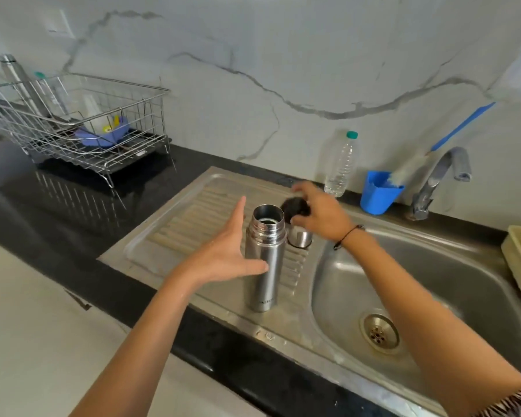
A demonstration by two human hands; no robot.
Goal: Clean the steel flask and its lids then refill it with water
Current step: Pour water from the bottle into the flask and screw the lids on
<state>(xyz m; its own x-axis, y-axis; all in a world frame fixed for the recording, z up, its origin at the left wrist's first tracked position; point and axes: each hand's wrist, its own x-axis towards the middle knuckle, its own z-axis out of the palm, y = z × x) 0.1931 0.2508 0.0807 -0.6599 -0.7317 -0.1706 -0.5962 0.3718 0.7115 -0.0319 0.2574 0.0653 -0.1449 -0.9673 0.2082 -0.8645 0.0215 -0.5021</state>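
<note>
Tall open steel flask [264, 260] stands uncapped on the drainboard, left hand [223, 251] spread beside it, right hand [316, 212] gripping the round black lid [294, 206]; washing and refilling seemingly remain

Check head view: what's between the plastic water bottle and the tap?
A blue cup with a brush in it stands between the bottle and the tap, in the head view.
</note>
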